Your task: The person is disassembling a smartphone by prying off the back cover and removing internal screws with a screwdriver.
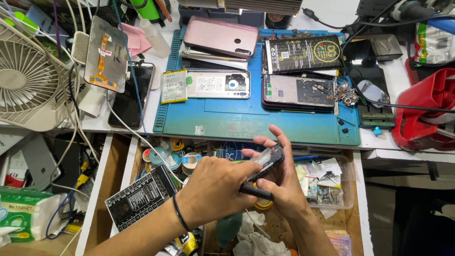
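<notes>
My right hand (284, 182) grips phone frame (268, 161) over open drawer (118, 175). My left hand (218, 187) pinches black tool (256, 191) just under frame. Step: working frame's edge. Next move wants steady tip, light pressure.

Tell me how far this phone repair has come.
Done: opened phone bodies and a pink back cover lie on the blue mat. In hand: the right hand holds a small dark phone frame; the left hand works a black-handled tool on it. Left: nothing is reassembled.
</notes>
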